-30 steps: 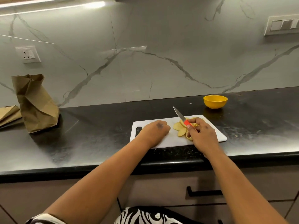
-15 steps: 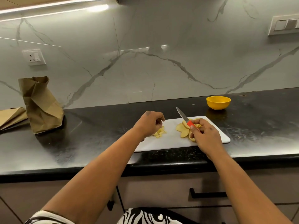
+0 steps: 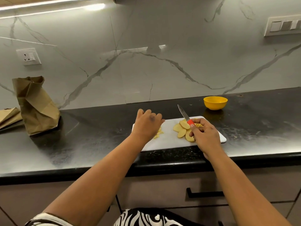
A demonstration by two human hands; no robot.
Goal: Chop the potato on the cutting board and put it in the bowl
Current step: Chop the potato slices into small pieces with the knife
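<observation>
You're midway — potato slices [image 3: 182, 130] await dicing, the bowl [image 3: 215, 103] seemingly empty. Your right hand [image 3: 205, 137] grips the knife [image 3: 184, 114]; your left hand [image 3: 147, 125] rests flat-fingered by diced bits [image 3: 158, 134].

paper bag [image 3: 36, 105]: brown, crumpled, standing on the black counter [image 3: 91, 137] far left
flat bags [image 3: 9, 116]: just left of it (folded)
socket [image 3: 29, 56]: on the wall above it

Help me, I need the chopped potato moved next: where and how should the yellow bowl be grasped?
Pinch the yellow bowl at its near rim, coming from above and the cutting board side: it stands upright, open-topped, with nothing close around it.
</observation>
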